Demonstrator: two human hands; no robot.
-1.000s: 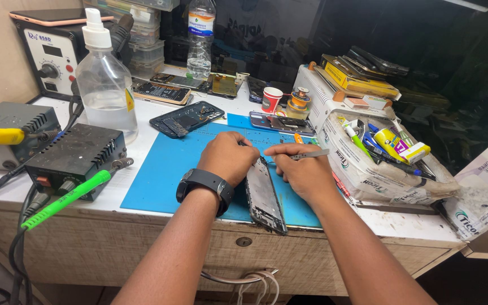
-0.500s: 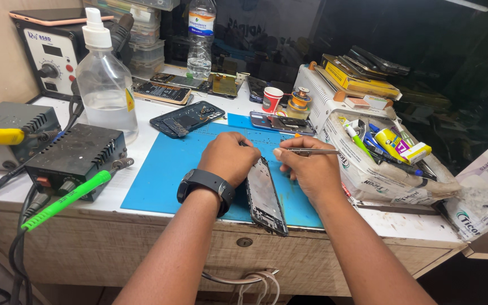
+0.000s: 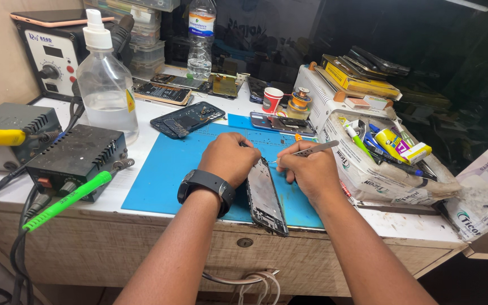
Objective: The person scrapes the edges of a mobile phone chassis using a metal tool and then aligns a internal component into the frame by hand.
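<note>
The opened phone (image 3: 265, 195) lies on the blue mat (image 3: 159, 181), back already off; the left hand (image 3: 228, 158) presses its top edge, fingers curled; the right hand (image 3: 306, 169) pinches metal tweezers (image 3: 310, 149) — internals look only partly stripped.

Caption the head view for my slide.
Left hand steadies an opened phone on a blue mat while right hand works tweezers.

The person is wearing a black smartwatch (image 3: 207, 184) with a wide dark band on the left wrist. Both forearms are showing bare, sleeveless; the right hand (image 3: 307, 171) is wearing nothing.
</note>
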